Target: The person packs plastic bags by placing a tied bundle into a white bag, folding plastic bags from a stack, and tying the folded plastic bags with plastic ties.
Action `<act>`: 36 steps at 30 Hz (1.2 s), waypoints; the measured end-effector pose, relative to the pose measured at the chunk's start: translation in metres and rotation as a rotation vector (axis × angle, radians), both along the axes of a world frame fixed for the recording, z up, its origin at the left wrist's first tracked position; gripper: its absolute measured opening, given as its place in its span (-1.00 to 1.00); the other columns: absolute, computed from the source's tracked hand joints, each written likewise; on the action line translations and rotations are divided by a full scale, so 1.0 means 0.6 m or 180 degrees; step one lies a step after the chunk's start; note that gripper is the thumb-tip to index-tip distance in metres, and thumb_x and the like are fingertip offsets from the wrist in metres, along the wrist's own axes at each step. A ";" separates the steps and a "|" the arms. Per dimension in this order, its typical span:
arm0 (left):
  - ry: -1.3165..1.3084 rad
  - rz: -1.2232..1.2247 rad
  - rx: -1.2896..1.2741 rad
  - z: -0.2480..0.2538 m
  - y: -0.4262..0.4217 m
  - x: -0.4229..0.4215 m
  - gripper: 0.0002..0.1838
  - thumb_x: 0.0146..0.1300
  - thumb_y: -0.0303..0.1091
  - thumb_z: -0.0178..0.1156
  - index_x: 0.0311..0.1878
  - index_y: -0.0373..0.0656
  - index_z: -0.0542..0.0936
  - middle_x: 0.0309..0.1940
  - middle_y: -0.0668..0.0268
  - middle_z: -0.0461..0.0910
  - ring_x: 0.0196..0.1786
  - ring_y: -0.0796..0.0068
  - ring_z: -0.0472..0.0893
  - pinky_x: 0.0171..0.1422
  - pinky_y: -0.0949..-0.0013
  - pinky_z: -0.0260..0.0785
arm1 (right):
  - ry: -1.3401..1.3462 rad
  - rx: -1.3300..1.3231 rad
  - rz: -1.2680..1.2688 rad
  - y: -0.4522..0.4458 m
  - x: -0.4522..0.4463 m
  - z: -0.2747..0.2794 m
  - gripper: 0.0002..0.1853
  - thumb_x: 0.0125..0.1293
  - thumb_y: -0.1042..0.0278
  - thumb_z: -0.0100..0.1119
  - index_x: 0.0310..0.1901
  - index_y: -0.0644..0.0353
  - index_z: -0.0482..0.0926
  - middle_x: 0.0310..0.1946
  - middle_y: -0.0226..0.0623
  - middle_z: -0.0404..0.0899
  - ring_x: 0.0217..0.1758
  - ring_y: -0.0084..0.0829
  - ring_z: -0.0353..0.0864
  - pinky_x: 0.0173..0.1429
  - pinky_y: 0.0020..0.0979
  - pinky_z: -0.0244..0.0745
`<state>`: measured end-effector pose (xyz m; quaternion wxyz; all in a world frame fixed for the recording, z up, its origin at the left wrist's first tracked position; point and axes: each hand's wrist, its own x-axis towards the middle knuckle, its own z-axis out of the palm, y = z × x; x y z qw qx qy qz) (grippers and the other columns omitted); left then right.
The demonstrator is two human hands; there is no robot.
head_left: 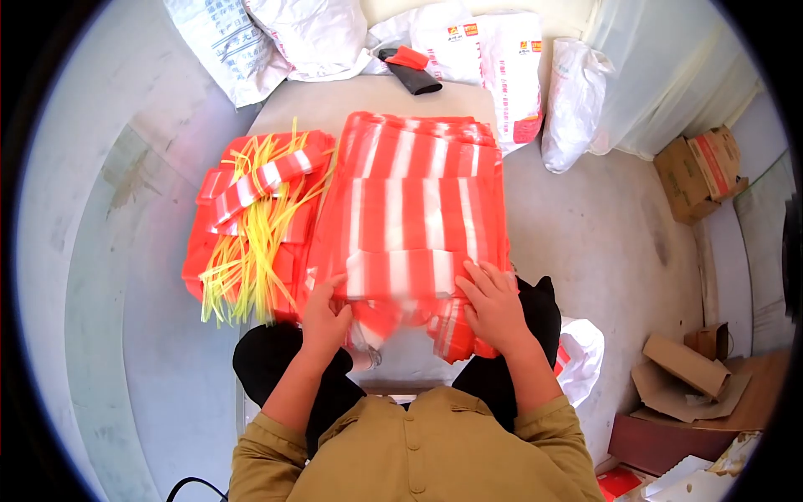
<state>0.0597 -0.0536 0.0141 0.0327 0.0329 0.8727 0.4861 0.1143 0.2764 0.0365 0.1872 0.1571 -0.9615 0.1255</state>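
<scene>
A pile of red and white striped mesh bags [410,184] lies on the low table in front of me, its near part folded into a flat band. At the left end of this band is my left hand [324,316], its fingers closed at the fabric's edge. My right hand [493,303] rests at the right end with its fingers spread over the red fabric. Loose mesh hangs over the table's near edge between my hands. Yellow ties [251,251] lie across folded red bundles [209,243] to the left.
White printed sacks [452,42] stand behind the table [309,100]. A black and red item [411,74] lies at its back edge. Cardboard boxes [698,171] are on the right, with more flattened cardboard [686,376] at the lower right. A white bag [583,356] sits by my right knee.
</scene>
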 end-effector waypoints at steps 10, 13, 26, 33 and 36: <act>0.1005 -0.0086 -0.0864 0.008 0.011 -0.016 -0.55 0.18 -0.61 0.26 0.16 -0.10 0.71 -0.14 0.10 0.57 -0.02 0.07 0.62 0.07 0.18 0.50 | -0.0134 -0.0049 -0.0087 0.007 -0.021 -0.016 -0.46 0.09 0.60 0.21 0.18 0.22 0.64 0.36 -0.18 0.55 0.31 -0.09 0.55 0.34 -0.11 0.54; 0.1109 -0.0152 -0.0903 0.015 0.003 -0.018 -0.62 0.18 -0.60 0.29 0.07 -0.11 0.74 -0.15 0.12 0.57 -0.02 0.08 0.62 0.08 0.17 0.49 | -0.0182 0.0027 -0.0097 0.008 -0.018 -0.007 -0.51 0.12 0.60 0.21 0.16 0.21 0.65 0.34 -0.22 0.58 0.30 -0.13 0.56 0.32 -0.12 0.55; -0.0172 -0.0086 0.1010 0.027 -0.019 -0.071 -0.90 0.48 -0.43 0.22 -0.07 -0.25 0.58 -0.35 0.42 0.58 -0.24 0.70 0.53 -0.06 0.53 0.40 | -0.1799 -0.1281 -0.0584 0.055 -0.061 0.097 -0.80 0.48 0.30 0.17 -0.03 0.21 0.66 -0.13 -0.09 0.72 -0.02 -0.04 0.70 0.06 -0.19 0.57; -0.0012 0.0377 0.0692 -0.016 -0.007 -0.100 -0.83 0.46 -0.42 0.24 0.04 -0.22 0.56 -0.34 0.43 0.58 -0.28 0.68 0.53 -0.12 0.50 0.40 | -0.1387 -0.1581 -0.0715 0.043 -0.112 0.045 -0.76 0.50 0.23 0.14 -0.04 0.23 0.64 -0.08 -0.06 0.70 0.02 0.04 0.67 0.06 -0.10 0.55; 0.0135 0.0487 0.0541 -0.001 0.007 -0.092 -0.78 0.44 -0.44 0.25 0.10 -0.19 0.55 -0.32 0.44 0.57 -0.28 0.67 0.51 -0.12 0.51 0.39 | -0.1082 -0.1533 -0.0737 0.039 -0.117 0.022 -0.78 0.48 0.27 0.18 0.01 0.20 0.64 -0.04 -0.12 0.69 0.02 -0.02 0.68 0.08 -0.14 0.56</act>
